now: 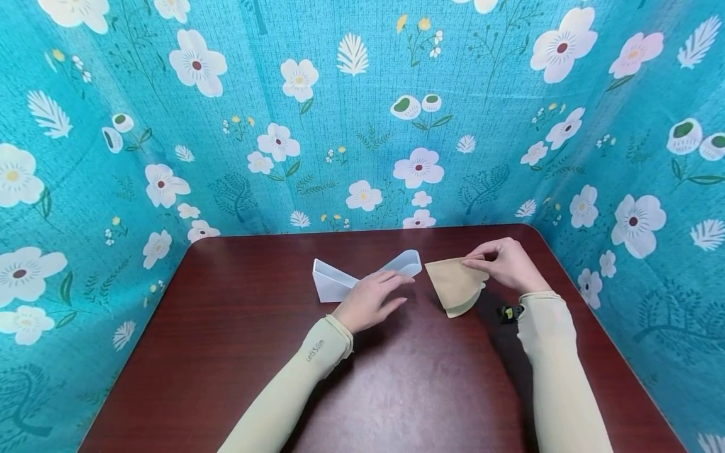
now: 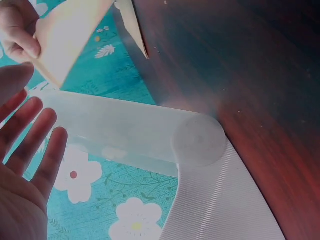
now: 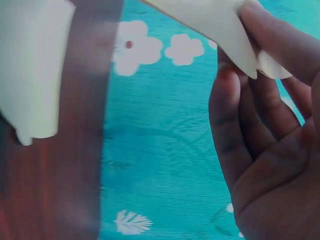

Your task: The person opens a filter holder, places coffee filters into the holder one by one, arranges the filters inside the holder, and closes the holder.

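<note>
And the right hand's grip (image 1: 506, 264) is pinching the brown paper (image 1: 453, 282) by its edge over the counter (image 1: 238, 340), just right of the white holder (image 1: 335, 288)! Left hand's grip (image 1: 374, 299): fingers spread, near that holder.

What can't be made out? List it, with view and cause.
Head: middle of the pale V-shaped piece, behind the left hand.
Head: markings on the black object, too small.
Left wrist: part of the right hand, cut off by left edge.
Right wrist: part of the tan paper, cut off by top edge.
</note>
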The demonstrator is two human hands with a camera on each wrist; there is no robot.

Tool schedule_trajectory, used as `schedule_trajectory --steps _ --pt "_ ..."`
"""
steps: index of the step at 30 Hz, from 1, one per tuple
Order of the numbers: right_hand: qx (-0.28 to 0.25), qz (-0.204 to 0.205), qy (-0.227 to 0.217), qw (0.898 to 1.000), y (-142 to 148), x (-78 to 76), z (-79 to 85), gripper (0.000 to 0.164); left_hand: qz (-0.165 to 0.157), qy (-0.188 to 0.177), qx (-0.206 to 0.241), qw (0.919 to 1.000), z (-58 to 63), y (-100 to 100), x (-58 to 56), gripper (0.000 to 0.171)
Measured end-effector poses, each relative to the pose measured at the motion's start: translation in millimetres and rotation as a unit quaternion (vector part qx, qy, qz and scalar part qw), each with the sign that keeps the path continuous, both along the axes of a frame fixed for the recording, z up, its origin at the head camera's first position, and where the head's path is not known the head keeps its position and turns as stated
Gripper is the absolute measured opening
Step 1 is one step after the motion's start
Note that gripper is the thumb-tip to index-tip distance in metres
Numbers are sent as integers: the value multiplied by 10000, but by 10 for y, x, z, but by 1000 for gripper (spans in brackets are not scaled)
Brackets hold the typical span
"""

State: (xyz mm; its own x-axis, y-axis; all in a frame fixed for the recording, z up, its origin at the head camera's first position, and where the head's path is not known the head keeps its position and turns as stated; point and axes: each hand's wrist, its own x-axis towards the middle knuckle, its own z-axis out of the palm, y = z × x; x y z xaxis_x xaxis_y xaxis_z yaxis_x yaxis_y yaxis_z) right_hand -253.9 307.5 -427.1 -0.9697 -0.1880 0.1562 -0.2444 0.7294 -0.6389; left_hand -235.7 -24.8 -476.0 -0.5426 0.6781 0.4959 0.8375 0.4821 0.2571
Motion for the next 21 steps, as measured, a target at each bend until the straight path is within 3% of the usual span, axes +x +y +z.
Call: schedule_trajectory --steps 11,21 --pt "-117 687 239 9973 -140 164 287 9 344 -285 482 9978 67 -34 -6 40" --pt "-181 982 550 9935 -310 194 358 9 336 -513 768 9952 86 -47 -18 39"
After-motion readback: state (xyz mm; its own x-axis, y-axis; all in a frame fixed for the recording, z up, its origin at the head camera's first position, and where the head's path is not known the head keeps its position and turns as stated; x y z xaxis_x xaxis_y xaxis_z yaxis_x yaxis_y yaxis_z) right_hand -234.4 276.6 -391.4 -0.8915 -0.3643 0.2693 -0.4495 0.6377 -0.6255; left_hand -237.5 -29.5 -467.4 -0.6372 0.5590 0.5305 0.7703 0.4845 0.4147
